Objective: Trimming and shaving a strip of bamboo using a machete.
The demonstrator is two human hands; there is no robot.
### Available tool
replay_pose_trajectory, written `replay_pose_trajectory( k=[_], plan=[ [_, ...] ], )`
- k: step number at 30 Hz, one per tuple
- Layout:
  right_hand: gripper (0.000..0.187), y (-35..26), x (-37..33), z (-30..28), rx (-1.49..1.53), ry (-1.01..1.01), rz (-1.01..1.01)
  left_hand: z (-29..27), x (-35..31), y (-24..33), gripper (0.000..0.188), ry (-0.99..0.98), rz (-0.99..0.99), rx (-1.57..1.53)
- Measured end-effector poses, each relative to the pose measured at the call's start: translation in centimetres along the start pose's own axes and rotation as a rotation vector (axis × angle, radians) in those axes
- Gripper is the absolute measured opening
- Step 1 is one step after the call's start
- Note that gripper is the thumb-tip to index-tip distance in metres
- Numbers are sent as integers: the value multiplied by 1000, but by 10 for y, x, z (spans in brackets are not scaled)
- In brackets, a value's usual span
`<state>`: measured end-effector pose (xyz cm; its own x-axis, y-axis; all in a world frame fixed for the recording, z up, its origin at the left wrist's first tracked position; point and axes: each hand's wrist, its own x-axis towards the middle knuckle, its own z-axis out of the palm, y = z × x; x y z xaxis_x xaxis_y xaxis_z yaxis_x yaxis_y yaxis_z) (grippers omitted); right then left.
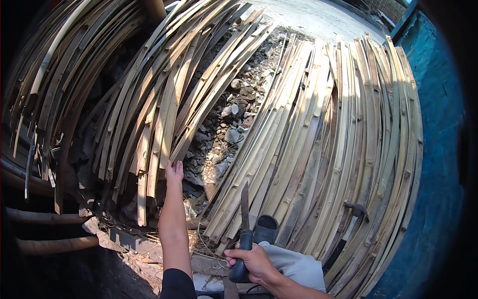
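My left hand (174, 171) reaches forward to the lower end of a pile of split bamboo strips (158, 122). Its fingers close at the end of one strip, partly hidden by the hand itself. Low in the middle, my right hand (255, 263) is wrapped round the dark handle of a knife (245, 207). The narrow blade points up and away from me, over the near ends of a second layer of bamboo strips (298, 149). These lie side by side, running away from me on the right.
A claw hammer (356, 211) with a black grip rests on the right-hand strips. Beside the knife is a dark slipper (266, 228). Rubble (231, 112) fills the gap between piles. More strips (64, 74) lie far left, with round poles (57, 245) below. A blue sheet (433, 164) borders the right.
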<state>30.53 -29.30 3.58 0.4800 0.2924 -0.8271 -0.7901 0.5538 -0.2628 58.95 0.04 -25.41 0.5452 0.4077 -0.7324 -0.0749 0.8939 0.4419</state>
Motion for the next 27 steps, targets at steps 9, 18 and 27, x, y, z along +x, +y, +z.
replay_pose_trajectory(
  k=[9, 18, 27],
  plan=[
    [23, -1, -3, 4, -10, 6, -6, -21, -19, 1, 21, -218, -20, 72],
    [15, -2, -6, 3, -3, -21, -18, -4, -51, 2, 20, -149, 27, 195],
    [14, -3, -10, 8, 16, -20, -35, -19, -40, 4, 27, -220, 79, -5]
  ],
)
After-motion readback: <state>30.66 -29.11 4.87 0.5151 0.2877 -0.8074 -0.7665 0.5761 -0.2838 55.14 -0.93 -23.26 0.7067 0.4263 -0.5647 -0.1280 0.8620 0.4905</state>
